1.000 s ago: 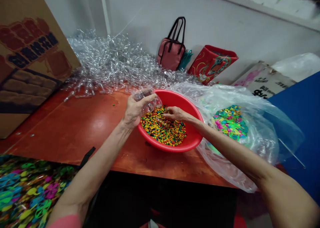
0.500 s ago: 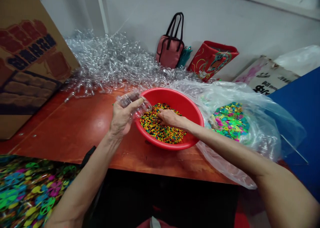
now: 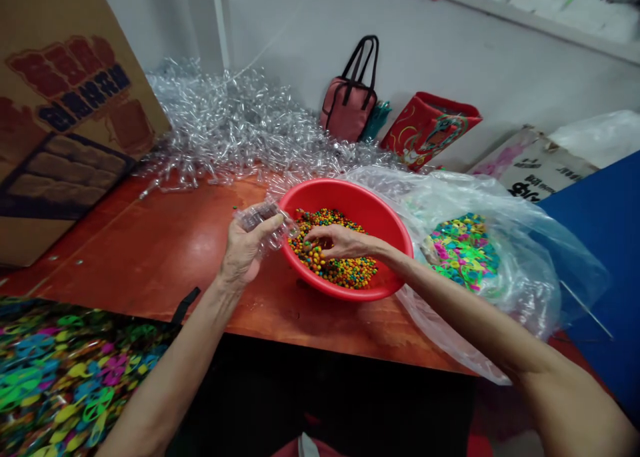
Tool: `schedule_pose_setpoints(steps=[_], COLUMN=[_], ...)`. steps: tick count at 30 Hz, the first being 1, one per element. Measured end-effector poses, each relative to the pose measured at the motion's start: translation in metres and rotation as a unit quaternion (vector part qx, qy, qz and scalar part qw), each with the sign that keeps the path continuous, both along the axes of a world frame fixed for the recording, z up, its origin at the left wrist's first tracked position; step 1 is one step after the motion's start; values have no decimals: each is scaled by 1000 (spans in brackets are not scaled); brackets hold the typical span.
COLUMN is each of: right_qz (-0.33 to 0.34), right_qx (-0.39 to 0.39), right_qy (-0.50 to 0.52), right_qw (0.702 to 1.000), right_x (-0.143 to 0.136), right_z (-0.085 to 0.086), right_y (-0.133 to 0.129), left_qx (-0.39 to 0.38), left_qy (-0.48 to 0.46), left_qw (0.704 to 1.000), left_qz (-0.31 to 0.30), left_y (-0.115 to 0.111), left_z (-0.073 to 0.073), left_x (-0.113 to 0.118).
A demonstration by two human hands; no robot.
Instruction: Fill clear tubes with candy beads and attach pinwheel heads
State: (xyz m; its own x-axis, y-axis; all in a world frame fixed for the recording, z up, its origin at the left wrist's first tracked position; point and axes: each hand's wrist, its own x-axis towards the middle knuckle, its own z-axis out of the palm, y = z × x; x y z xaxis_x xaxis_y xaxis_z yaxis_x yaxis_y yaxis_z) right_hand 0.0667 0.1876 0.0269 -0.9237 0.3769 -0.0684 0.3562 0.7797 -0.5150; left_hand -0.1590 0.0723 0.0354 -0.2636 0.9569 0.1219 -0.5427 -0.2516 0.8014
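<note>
My left hand (image 3: 245,247) is closed around several clear plastic tubes (image 3: 273,227), held beside the left rim of a red basin (image 3: 385,217). Small round beads or candies (image 3: 345,270) in yellow, orange, green and red cover the bottom of the basin. Inside it, my right hand (image 3: 343,240) has its fingers curled at the surface of the little balls, with some of them at the fingertips. The far side of that hand's grip is hidden.
Clear tubes lie in a large heap (image 3: 240,123) along the wall. A cardboard box (image 3: 65,110) stands left. On the right, a clear plastic bag (image 3: 525,263) holds colourful plastic pieces (image 3: 465,250); more pieces (image 3: 65,377) lie lower left. A pink bag (image 3: 347,110) and red bag (image 3: 425,130) stand behind.
My right hand has lifted slightly out of the little balls and shifted left, its fingers now showing balls. My left hand still holds the tubes beside the rim. The view has tilted a little.
</note>
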Motion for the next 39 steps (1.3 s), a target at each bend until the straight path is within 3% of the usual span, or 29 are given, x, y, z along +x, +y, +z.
schedule_pose_setpoints(steps=[2, 5, 10, 17, 24, 29, 31, 35, 39], right_qz=[-25, -37, -31, -1, -37, 39, 51, 9, -55], right_qx=[-4, 60, 142, 144, 158, 96, 69, 33, 149], right_qy=[-14, -66, -133, -201, -168, -122, -101, -47, -157], right_qw=[1000, 995, 980, 969, 972, 987, 991, 998, 975], right_x=[11, 16, -7, -18, -19, -23, -19, 3, 29], right_z=[2, -2, -10, 5, -17, -9, -1, 9, 6], right_y=[1, 0, -5, -11, -22, -26, -25, -16, -12], left_qx=[-2, -4, -1, 8, 4, 16, 22, 43, 50], left_qy=[-4, -8, 17, 29, 18, 21, 20, 35, 24], left_qw=[1000, 1000, 1000, 1000, 1000, 1000, 1000, 998, 998], left_qz=[-5, 0, 7, 1, 4, 4, 1, -12, -19], left_y=[0, 0, 0, 2, 2, 6, 10, 19, 32], left_z=[0, 1, 2, -3, -2, 3, 6, 11, 12], left_x=[0, 1, 3, 0, 1, 7, 12, 26, 39])
